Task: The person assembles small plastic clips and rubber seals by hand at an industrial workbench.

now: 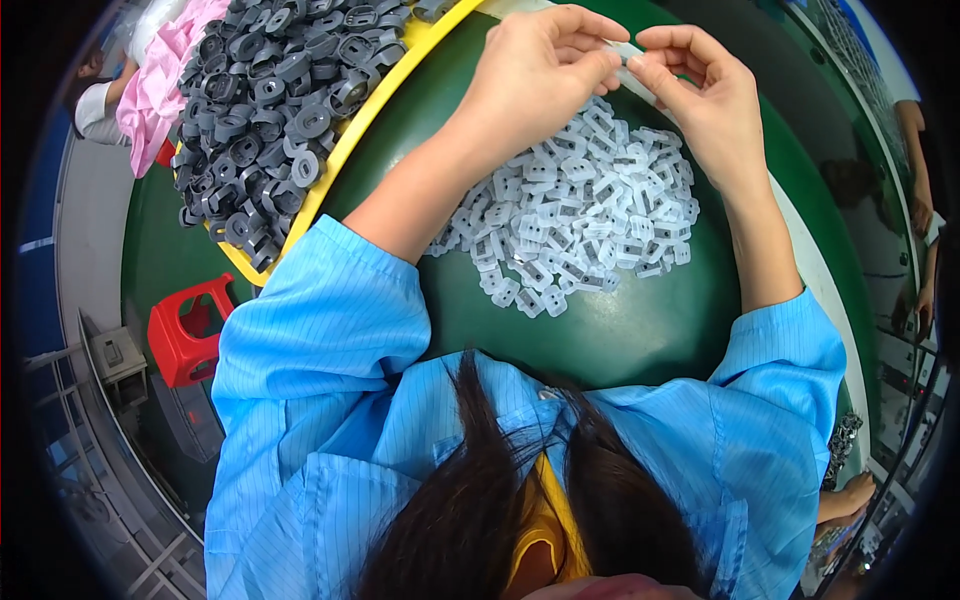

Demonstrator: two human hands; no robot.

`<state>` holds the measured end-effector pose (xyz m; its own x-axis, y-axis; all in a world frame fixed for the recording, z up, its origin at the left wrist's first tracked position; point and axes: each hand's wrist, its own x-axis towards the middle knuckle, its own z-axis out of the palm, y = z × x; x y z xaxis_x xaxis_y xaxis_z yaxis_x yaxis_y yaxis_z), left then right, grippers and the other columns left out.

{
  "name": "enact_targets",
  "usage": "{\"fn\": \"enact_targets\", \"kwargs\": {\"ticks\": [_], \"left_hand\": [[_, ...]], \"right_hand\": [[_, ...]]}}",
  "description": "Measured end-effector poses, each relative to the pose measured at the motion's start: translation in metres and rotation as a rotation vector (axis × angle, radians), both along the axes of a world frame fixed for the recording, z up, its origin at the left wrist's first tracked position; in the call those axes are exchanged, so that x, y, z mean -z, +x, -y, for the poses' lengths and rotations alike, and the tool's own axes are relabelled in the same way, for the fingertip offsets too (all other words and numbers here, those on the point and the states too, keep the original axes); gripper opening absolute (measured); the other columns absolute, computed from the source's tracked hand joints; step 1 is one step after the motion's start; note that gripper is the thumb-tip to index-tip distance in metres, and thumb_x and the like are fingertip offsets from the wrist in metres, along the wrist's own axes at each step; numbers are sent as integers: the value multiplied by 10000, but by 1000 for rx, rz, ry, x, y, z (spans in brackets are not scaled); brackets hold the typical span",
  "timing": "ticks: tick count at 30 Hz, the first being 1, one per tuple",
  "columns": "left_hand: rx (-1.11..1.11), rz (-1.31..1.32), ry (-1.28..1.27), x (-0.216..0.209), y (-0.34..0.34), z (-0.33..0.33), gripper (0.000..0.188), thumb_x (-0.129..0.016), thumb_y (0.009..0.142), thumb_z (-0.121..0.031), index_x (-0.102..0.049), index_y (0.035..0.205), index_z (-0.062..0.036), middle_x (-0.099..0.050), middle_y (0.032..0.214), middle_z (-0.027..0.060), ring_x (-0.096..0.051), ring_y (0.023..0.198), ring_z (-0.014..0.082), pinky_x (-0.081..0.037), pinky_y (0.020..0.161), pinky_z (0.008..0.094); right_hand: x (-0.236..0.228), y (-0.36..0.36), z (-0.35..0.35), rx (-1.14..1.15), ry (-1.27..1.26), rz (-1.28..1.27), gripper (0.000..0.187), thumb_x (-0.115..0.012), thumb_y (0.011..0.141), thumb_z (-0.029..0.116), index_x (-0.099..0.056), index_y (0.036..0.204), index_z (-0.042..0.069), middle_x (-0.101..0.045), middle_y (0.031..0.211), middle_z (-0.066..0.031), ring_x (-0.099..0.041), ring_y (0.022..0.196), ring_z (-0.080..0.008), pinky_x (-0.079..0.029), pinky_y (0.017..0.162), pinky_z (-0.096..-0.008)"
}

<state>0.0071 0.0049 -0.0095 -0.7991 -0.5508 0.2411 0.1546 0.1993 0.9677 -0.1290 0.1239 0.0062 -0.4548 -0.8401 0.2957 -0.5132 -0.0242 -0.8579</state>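
Bright even overhead light, soft shadows, sharp centre, fisheye-bent dark rim.

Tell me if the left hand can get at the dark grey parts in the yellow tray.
Probably yes: the left hand pinches a small clear piece, but the grey parts lie uncovered just left of it.
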Motion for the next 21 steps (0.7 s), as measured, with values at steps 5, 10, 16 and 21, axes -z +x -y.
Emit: {"fn": "enact_targets", "kwargs": {"ticks": [5,10,16,21], "left_hand": [[-70,69,9,-8,2,-5,240,-598,836,-46,-615,1055,51,-698,870,141,-703,766,159,-565,657,277],[293,65,604,-6,9,15,227,-634,875,-52,-626,1074,58,-679,960,148,-677,848,174,-556,793,266],[440,14,783,-13,13,16,223,-598,913,-69,-619,1106,42,-685,967,99,-680,864,135,-565,798,233],[361,85,591,-28,12,16,229,-579,935,-101,-619,1102,50,-690,964,123,-690,822,152,-565,754,227]], "right_hand": [[6,3,-1,-98,-105,215,172,-688,836,35,-649,998,-8,-672,891,-47,-631,828,-90,-517,774,-243],[-6,6,-6,-163,-187,-125,105,-686,834,18,-680,931,-21,-675,855,-68,-649,786,-127,-523,727,-235],[-22,-2,-4,-291,-369,-540,143,-725,784,-10,-712,926,-10,-677,851,-96,-654,778,-160,-518,672,-247],[-14,-6,-4,-335,-155,-1,92,-701,829,27,-690,910,-16,-658,840,-47,-614,771,-114,-479,656,-218]]}}
